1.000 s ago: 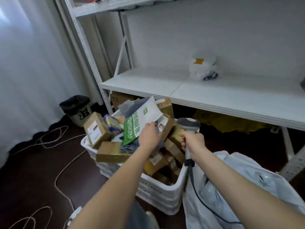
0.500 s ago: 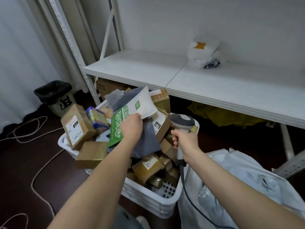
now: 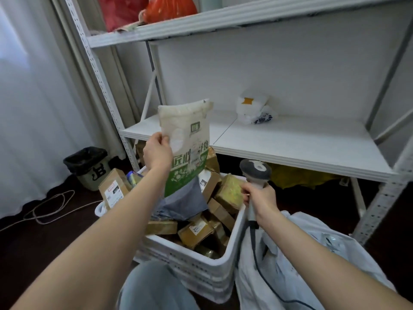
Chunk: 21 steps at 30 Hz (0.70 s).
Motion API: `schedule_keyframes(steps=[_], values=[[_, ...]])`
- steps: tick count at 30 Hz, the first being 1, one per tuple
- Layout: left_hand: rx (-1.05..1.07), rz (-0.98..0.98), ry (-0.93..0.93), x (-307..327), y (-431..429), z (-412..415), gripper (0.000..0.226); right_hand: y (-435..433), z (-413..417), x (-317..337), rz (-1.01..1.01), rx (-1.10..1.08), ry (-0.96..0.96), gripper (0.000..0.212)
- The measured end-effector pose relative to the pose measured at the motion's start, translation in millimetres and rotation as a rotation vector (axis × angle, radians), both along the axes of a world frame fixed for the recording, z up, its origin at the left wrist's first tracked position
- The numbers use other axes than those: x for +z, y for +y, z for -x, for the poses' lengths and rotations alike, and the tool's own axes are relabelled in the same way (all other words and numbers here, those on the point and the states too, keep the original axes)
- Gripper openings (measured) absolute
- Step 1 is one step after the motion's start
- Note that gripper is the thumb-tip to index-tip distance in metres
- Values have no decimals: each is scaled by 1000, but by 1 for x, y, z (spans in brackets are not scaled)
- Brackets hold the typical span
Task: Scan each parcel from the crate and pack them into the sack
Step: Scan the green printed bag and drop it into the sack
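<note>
My left hand (image 3: 157, 153) grips the left edge of a white and green pouch parcel (image 3: 186, 142), held upright above the crate. A grey mailer bag (image 3: 182, 203) hangs just under it. The white plastic crate (image 3: 201, 265) on the floor holds several brown cardboard parcels (image 3: 197, 231). My right hand (image 3: 260, 198) grips the handle of a grey barcode scanner (image 3: 254, 172), whose head sits to the right of the pouch. Its cable runs down into the white sack (image 3: 301, 265) beside the crate on the right.
A white metal shelf unit (image 3: 290, 139) stands behind the crate, with a white wrapped bundle (image 3: 254, 110) on it. Red and orange bags (image 3: 156, 10) lie on the upper shelf. A black-lined bin (image 3: 89, 166) and loose cables (image 3: 51, 204) are at the left. A yellow sheet (image 3: 297, 175) lies under the shelf.
My left hand has lifted the white and green pouch out of the crate and turned it upright. The view has tilted upward. My right hand still holds the scanner.
</note>
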<state>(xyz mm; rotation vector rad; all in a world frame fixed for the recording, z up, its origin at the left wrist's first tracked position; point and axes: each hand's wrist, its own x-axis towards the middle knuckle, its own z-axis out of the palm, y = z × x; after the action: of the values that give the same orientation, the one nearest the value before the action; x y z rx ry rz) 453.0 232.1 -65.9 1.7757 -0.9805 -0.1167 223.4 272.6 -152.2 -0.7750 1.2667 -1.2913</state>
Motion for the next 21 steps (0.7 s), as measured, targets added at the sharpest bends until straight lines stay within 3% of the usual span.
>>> schedule_keyframes(steps=[4,13,21], values=[[-95,51,95,3,18,34,24,22,50,9,18,-85,-63,19],[-278,163,75,23,22,107,18,42,131,1,28,-229,-134,31],[-532,-111,380,-36,16,148,16,45,150,-27,-46,-299,-182,34]])
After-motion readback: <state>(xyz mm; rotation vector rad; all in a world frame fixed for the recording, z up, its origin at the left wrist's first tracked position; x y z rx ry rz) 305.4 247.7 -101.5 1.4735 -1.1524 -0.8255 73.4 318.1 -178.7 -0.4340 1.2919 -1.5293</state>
